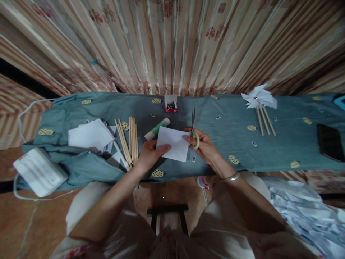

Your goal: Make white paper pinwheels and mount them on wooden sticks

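A square sheet of white paper (pixel 175 144) is held over the table, pinched at its left edge by my left hand (pixel 151 154), thumb on top. My right hand (pixel 202 144) has its fingers in the light green handles of a pair of scissors (pixel 193 120), whose blades point away from me. The right thumb lies close to the paper's right edge. Just behind the sheet lies a green and white glue stick (pixel 158 128). Left of my left hand are several wooden sticks (pixel 132 138) and a white pen-like stick (pixel 121 155).
A stack of white paper (pixel 90 136) lies at the left, near a white box-shaped device (pixel 40 172) with a cable. At the back stands a small open red box (pixel 171 104). Paper pinwheels (pixel 260 98) on sticks and a dark phone (pixel 331 142) lie to the right.
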Motion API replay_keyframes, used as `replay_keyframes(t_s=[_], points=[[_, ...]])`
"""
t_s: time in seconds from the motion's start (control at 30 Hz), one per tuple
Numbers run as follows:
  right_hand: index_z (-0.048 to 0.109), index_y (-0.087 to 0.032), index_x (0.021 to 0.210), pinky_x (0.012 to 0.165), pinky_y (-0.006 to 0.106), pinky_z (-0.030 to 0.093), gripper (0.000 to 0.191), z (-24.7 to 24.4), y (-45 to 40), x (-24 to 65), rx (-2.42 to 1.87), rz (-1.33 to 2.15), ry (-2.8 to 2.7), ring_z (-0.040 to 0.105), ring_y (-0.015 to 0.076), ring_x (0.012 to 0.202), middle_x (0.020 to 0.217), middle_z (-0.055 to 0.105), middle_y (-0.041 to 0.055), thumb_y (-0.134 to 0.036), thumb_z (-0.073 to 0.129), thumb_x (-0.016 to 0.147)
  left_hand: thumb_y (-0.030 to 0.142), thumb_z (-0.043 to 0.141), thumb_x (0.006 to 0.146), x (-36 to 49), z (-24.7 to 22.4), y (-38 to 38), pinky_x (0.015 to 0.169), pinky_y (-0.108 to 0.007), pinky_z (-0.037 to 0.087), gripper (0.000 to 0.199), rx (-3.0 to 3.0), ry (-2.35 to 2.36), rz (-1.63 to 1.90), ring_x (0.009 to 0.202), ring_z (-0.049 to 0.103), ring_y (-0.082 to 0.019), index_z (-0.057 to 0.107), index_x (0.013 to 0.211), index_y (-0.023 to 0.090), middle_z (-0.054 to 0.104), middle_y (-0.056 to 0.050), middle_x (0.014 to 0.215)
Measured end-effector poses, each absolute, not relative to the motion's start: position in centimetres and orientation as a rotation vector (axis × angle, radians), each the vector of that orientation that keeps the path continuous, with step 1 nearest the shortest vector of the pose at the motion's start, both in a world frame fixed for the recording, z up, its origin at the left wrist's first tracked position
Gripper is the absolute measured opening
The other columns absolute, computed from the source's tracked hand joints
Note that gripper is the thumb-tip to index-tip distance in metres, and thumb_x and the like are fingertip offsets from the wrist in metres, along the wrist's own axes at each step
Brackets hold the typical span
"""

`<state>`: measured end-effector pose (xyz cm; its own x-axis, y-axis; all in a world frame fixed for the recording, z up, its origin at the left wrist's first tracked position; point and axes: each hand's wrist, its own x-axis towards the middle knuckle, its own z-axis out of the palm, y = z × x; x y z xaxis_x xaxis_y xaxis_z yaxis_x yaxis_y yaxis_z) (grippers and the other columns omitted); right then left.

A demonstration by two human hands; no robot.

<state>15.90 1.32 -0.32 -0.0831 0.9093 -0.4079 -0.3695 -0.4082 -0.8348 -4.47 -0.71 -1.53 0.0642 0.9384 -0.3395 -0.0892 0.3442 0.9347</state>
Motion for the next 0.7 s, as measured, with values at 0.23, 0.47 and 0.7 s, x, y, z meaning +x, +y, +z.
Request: replay_keyframes(t_s=[0.23,0.47,0.7], points=[[0.070,-0.020,0.082,0.041,0.017,0.031,0.041,-0.5,1.7,16.3,-1.266,1.559,-0.667,0.043,0.0027,0.046,0.058,0.057,-0.0098,-0.024,0.090,0.046,0.034,0.083,0.069,-4.5,-1.4,-0.6,0.042,-0.022,0.038,0.027,0.969,1.149,0.940,0.045,0.048,-0.010,0.067,0.055,0.018,0.058,0.000,0.050],[0.069,-0.020,0.083,0.040,0.018,0.030,0.039,-0.1,2.5,17.7,-1.242,1.472,-0.607,0.042,0.0034,0.047,0.061,0.056,-0.0093,-0.023,0.088,0.050,0.033,0.085,0.064,-4.5,-0.7,-0.1,0.046,-0.019,0.045,0.019,0.818,1.101,1.084,0.049,0.056,-0.010,0.073,0.067,0.018,0.065,0.000,0.057],[0.068,-0.020,0.084,0.040,0.017,0.027,0.047,-0.6,2.0,16.2,-1.200,1.491,-0.612,0.039,0.0021,0.045,0.057,0.053,-0.0107,-0.030,0.093,0.045,0.045,0.083,0.068,-2.6,-2.6,-1.3,0.059,-0.024,0.052,0.033,0.842,1.074,1.050,0.063,0.062,-0.015,0.071,0.063,0.014,0.070,-0.006,0.068]])
